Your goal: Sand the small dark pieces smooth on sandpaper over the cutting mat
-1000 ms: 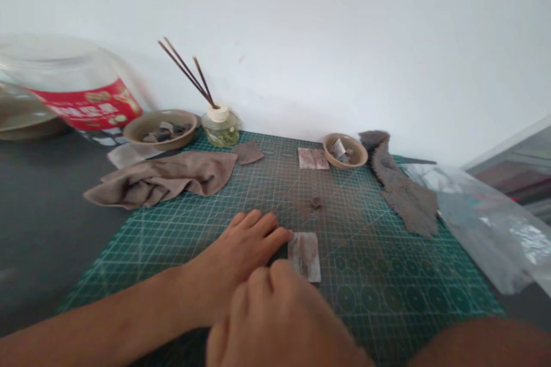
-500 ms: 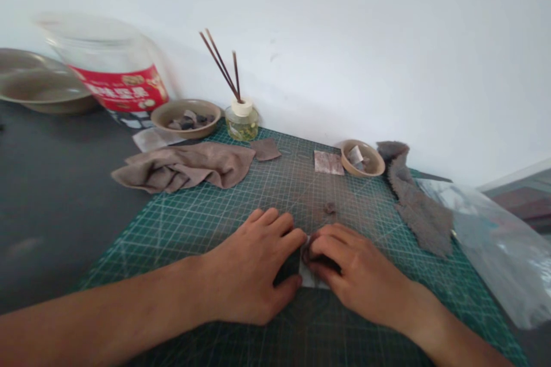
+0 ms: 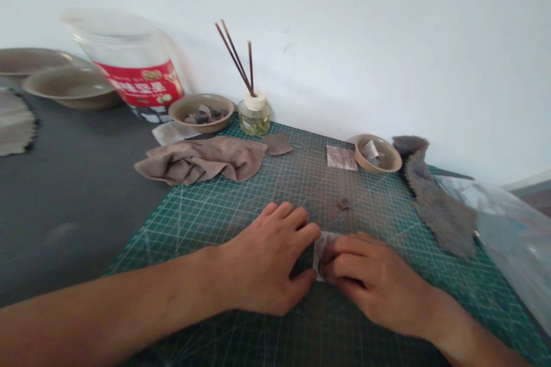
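A small whitish square piece [image 3: 319, 248] with grey-brown smudges lies flat on the green cutting mat [image 3: 206, 212]. The thumb and forefinger of my left hand [image 3: 275, 261] press on its left edge, the fingers curved with a gap between them. My right hand [image 3: 374, 275] is closed in a pinch over the same piece, its fingertips bunched around a small dark wad [image 3: 321, 268] that is mostly hidden. Beyond the hands sits a little brown crumpled scrap [image 3: 343, 203].
A crumpled brown cloth [image 3: 206, 159], a brown square [image 3: 278, 143] and a smudged square [image 3: 341, 157] lie farther back. Small bowls [image 3: 202, 104] [image 3: 390, 157] hold scraps. A reed diffuser [image 3: 253, 114], a big jar [image 3: 144, 83], grey fuzzy strip [image 3: 443, 218] and plastic bag [image 3: 512, 235] surround the mat.
The view has shifted left, so everything appears farther right. My right hand's fingertips have moved slightly over the whitish piece, showing more of its top; my left hand keeps its place on the edge.
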The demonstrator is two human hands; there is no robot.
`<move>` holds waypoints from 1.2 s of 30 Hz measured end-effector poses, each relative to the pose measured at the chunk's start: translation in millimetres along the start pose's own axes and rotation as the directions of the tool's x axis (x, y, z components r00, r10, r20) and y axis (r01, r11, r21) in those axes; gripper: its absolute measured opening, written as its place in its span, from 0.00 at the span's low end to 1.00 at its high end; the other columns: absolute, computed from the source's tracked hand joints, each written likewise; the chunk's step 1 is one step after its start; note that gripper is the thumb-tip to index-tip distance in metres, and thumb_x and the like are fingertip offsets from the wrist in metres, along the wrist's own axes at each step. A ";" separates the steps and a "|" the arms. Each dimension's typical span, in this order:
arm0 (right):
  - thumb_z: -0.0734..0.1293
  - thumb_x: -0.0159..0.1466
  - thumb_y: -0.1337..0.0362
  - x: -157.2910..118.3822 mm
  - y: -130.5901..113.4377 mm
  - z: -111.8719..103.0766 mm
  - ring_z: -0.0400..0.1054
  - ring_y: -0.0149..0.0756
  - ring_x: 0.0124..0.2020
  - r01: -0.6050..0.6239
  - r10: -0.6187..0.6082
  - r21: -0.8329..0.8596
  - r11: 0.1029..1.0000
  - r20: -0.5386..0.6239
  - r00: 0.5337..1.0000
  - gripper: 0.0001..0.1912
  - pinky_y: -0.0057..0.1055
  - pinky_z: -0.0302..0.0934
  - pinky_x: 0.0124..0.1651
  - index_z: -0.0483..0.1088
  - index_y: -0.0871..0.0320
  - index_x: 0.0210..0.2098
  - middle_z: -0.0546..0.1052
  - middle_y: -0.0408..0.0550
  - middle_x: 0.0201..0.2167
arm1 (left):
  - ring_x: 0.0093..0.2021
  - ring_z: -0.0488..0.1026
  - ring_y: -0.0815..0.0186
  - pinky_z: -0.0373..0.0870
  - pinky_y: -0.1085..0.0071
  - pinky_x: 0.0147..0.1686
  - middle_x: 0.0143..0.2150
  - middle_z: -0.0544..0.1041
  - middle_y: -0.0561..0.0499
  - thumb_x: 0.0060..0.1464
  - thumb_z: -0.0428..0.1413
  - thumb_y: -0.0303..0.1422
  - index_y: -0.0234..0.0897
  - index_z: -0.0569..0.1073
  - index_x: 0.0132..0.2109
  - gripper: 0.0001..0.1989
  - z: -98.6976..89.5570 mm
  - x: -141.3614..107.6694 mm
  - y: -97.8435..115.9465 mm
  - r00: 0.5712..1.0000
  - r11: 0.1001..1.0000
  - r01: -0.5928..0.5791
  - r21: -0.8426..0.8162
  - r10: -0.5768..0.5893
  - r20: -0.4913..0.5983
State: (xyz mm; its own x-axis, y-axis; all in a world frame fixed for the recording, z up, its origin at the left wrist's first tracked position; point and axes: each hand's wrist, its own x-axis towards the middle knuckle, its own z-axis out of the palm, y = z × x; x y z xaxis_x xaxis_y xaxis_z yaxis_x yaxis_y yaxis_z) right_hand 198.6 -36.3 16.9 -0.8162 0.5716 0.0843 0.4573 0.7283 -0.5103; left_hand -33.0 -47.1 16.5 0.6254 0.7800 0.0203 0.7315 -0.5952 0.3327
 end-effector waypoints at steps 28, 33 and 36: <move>0.64 0.68 0.72 -5.3 2.3 -0.9 0.73 0.34 0.40 -0.138 0.132 -0.097 0.986 -0.065 0.989 0.08 0.32 0.67 0.45 0.74 0.55 0.39 0.78 0.44 0.42 | 0.46 0.64 0.53 0.63 0.50 0.47 0.44 0.68 0.48 0.57 0.55 0.41 0.41 0.69 0.47 0.13 0.9 1.3 -1.4 1.000 1.000 0.007 0.004 -0.008 0.020; 0.64 0.68 0.73 -2.5 -0.6 2.2 0.72 0.38 0.43 -0.053 0.045 -0.112 0.992 -0.074 0.996 0.09 0.36 0.67 0.49 0.74 0.56 0.40 0.77 0.46 0.43 | 0.46 0.64 0.53 0.63 0.51 0.46 0.44 0.68 0.47 0.56 0.55 0.40 0.40 0.70 0.45 0.13 0.8 1.7 -1.7 0.999 1.000 -0.017 0.001 0.017 0.030; 0.63 0.69 0.72 -1.1 3.1 0.8 0.71 0.39 0.45 -0.137 0.115 -0.148 0.979 -0.149 0.982 0.08 0.39 0.67 0.50 0.74 0.57 0.41 0.76 0.48 0.44 | 0.46 0.64 0.52 0.63 0.51 0.46 0.45 0.68 0.47 0.57 0.55 0.42 0.40 0.69 0.47 0.14 1.4 1.7 -2.0 1.000 1.000 -0.009 0.015 0.009 0.009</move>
State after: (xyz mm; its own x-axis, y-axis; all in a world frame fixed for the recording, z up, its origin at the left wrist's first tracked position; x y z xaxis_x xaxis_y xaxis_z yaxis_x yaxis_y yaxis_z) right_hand 200.7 -35.0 14.5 -0.6963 0.7017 0.1512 0.6123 0.6905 -0.3851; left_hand -33.1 -44.9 14.5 0.6342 0.7731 0.0143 0.7301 -0.6048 0.3181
